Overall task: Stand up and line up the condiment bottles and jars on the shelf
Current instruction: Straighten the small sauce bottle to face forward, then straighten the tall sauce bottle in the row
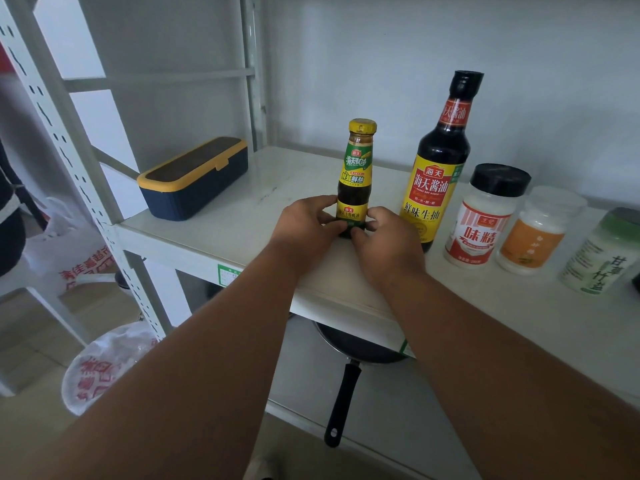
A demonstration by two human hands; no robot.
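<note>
Gripping low, both hands are on the oyster sauce bottle: left hand at nine o'clock of its base, right hand at four o'clock, fingers curled and pinching the lower label. It stands upright near the shelf front edge. This looks like the placing step. At three o'clock the soy sauce bottle stands tall, then the MSG jar, a clear-lidded jar and a green-capped jar, all upright. Next: nudge it level with that row, then let go gently.
</note>
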